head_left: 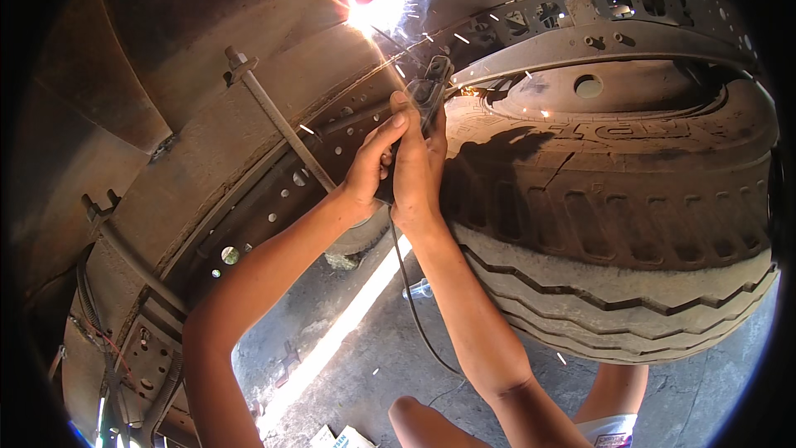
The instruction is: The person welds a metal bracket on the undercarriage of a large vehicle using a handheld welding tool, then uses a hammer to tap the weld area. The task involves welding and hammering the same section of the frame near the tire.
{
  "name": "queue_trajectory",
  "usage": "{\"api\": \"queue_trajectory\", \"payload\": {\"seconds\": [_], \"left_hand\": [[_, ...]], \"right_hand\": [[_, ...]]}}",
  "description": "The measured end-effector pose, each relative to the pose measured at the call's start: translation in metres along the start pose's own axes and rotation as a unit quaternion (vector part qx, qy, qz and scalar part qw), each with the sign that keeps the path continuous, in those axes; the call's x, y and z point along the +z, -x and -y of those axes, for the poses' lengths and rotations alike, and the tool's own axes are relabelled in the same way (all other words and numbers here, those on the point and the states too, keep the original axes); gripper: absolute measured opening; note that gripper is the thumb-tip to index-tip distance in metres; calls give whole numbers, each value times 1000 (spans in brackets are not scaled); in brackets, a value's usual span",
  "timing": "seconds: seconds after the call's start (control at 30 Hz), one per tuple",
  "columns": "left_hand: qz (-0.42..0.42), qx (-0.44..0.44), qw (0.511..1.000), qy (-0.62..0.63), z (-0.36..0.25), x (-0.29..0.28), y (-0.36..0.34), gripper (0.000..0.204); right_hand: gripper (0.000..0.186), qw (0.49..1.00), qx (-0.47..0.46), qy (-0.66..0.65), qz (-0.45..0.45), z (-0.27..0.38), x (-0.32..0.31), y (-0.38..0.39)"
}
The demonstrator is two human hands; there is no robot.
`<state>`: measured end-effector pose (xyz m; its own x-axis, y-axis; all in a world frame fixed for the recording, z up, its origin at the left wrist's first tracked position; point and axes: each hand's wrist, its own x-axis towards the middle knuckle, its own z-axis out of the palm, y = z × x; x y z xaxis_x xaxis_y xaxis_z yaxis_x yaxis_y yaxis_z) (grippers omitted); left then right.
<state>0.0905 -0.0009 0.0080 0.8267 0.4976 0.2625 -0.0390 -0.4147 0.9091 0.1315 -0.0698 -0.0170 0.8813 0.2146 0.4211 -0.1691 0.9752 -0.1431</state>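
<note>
Both of my hands are raised close together under a vehicle frame. My right hand [417, 166] is closed round the handle of a welding electrode holder [433, 87], whose dark jaws point up. My left hand [371, 164] is closed beside it, fingers curled round the lower handle, with its thumb against my right hand; the grip is partly hidden. A thin electrode leads up from the jaws to a bright welding arc [385, 12] on the metal overhead. Glare hides the spot being welded, and sparks fly around it. A black cable [402, 257] hangs down from the handle.
A large tire [613, 224] lies close at the right, below a perforated metal rail [580, 12]. Long threaded bolts [282, 120] cross the frame beam [207, 141] at the left. Wires [104, 344] hang at the lower left. A sunlit strip crosses the concrete floor [332, 365].
</note>
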Motion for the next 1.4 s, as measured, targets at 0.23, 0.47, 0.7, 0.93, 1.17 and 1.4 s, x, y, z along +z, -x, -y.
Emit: {"api": "queue_trajectory", "payload": {"seconds": [0.23,0.47,0.7,0.93,1.17,1.4], "left_hand": [[-24,-1,1000,11,-1,5,2,78],[-6,-2,1000,-4,-3,2,2,73],[-17,3,1000,-9,-1,3,2,69],[-19,-10,1000,1,-2,2,2,71],[-24,-1,1000,-8,-1,0,0,65],[-23,7,1000,6,0,1,-2,63]], "right_hand": [[38,1000,21,3,13,0,-3,-1],[41,999,26,3,18,-1,-4,-2],[42,999,23,6,22,0,-4,-1],[49,998,55,-2,27,2,-4,0],[45,1000,25,-1,19,-4,-3,-3],[39,1000,19,4,14,-2,-2,-3]]}}
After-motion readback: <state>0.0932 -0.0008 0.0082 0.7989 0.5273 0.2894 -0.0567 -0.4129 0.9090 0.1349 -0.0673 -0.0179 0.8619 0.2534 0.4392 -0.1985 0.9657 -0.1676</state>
